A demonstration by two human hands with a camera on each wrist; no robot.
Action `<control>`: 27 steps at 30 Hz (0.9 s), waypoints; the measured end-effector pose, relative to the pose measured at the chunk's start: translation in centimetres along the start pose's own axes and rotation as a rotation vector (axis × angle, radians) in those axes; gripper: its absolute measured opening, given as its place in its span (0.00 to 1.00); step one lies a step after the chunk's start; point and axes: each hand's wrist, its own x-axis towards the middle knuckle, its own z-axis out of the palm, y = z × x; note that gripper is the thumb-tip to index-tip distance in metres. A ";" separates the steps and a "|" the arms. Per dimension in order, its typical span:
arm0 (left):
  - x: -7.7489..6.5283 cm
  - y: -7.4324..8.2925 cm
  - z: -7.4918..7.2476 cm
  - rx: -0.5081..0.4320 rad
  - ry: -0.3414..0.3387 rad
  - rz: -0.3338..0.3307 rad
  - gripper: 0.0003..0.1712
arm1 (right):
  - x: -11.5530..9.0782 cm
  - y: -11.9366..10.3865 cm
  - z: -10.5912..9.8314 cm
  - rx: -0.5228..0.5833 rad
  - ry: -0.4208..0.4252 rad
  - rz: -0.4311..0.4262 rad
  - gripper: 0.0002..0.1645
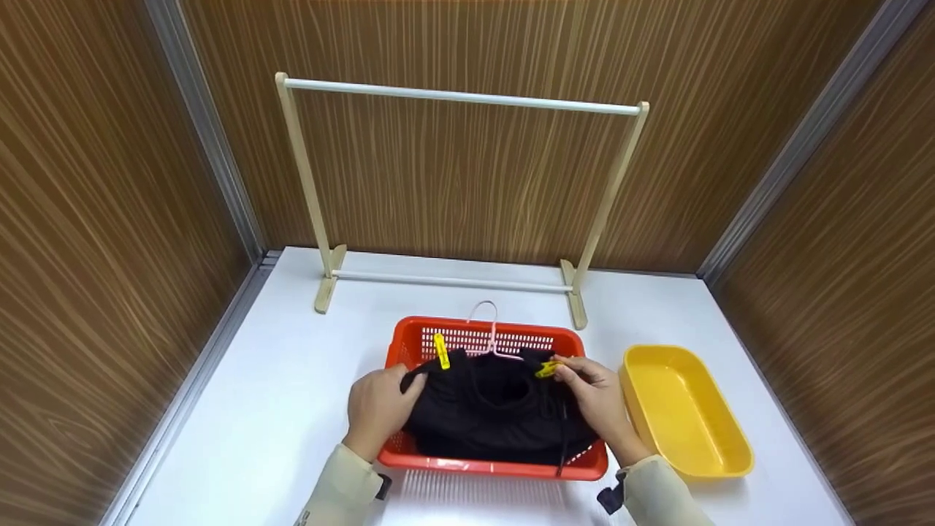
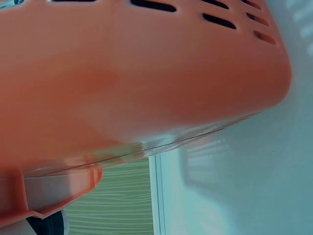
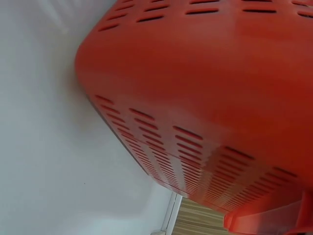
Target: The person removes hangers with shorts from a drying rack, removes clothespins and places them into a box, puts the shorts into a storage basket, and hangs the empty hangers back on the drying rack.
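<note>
A black garment [image 1: 497, 431] with a drawstring lies in a red slotted basket [image 1: 491, 467]. At its top edge a pink hanger [image 1: 493, 337] shows, hook upward. One yellow clothespin [image 1: 441, 351] stands on the garment's left part. Another yellow clothespin [image 1: 547, 369] is at the right part, pinched between the thumb and fingers of my right hand [image 1: 600, 398]. My left hand [image 1: 381, 405] grips the garment's left edge between thumb and fingers, above the basket rim. Both wrist views show the basket's outer wall, with neither hand's grip visible there.
Behind the basket stands a wooden rack with a white top rail [image 1: 460, 96] and a lower bar. A yellow tray [image 1: 683, 409] is on the white table [image 1: 241, 409], right of the basket. Wood-patterned panels [image 1: 467, 183] enclose the back and sides.
</note>
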 end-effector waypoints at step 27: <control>-0.1 -0.1 -0.1 0.000 -0.055 -0.034 0.26 | -0.1 -0.4 -0.2 0.182 0.106 0.176 0.14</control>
